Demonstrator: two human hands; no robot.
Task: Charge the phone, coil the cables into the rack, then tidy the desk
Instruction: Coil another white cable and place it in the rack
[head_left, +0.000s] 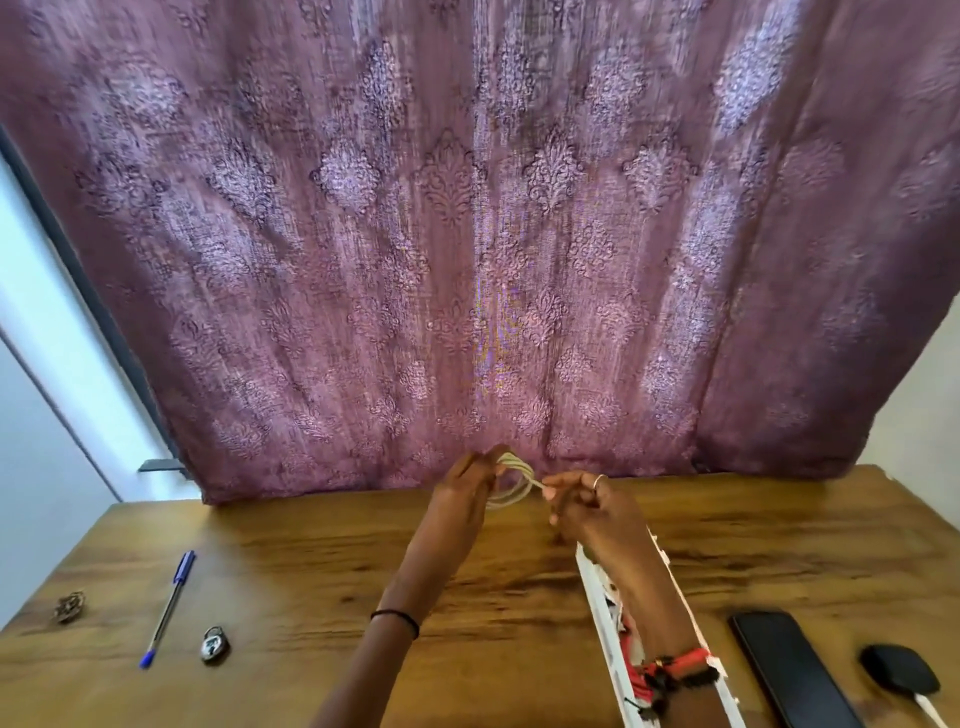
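Above the far middle of the wooden desk (291, 582), my left hand (462, 493) pinches the top of a white cable (511, 480) wound into a small coil. My right hand (587, 501) holds the cable's loose end just right of the coil. A black phone (789, 670) lies flat at the front right. Under my right forearm stands a long white rack (605, 623) with red things inside. A black charger (898, 673) with a white lead lies right of the phone.
A blue pen (169, 608), a small padlock (214, 646) and a small brown metal object (69, 607) lie on the desk's left part. A purple patterned curtain (467, 234) hangs behind the desk's far edge.
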